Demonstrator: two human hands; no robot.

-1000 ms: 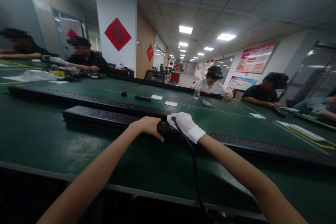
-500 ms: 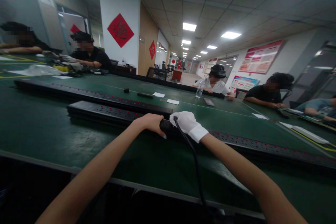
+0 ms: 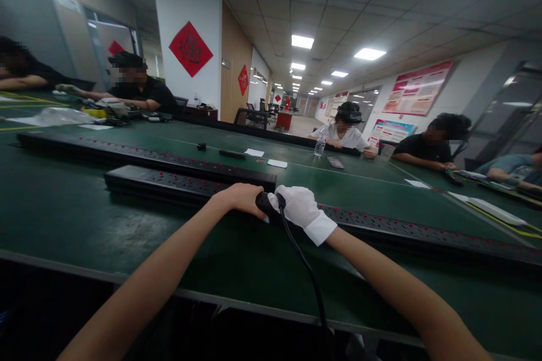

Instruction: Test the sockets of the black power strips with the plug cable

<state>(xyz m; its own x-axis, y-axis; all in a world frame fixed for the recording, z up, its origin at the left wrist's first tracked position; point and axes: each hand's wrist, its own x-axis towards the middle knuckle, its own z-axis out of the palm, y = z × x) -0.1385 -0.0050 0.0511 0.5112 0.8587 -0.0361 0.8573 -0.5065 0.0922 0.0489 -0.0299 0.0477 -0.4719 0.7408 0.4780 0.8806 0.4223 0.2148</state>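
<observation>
A long black power strip (image 3: 169, 186) with red-marked sockets lies across the table. My bare left hand (image 3: 241, 198) wraps over it, thumb on the near side and fingers on the far side. Just right of that hand, my right hand (image 3: 298, 208) in a white glove pinches a black plug (image 3: 281, 201). The plug is at the strip's top; whether its pins are in a socket is hidden. Its black cable (image 3: 311, 273) hangs down over the table's front edge. Further right, the sockets of a black strip (image 3: 402, 231) continue past my glove; my hands hide any join.
Behind lies another long power strip (image 3: 127, 152). Past it are a small black part (image 3: 202, 146), a dark bar (image 3: 232, 153), paper slips (image 3: 277, 163) and a water bottle (image 3: 320, 145). Several people sit around the green table (image 3: 139, 231); plastic wrap (image 3: 63, 117) lies at left.
My right hand has tilted and shifted slightly, with the plug now showing more plainly at its fingertips. The cable has swung a little. My left hand stays on the strip.
</observation>
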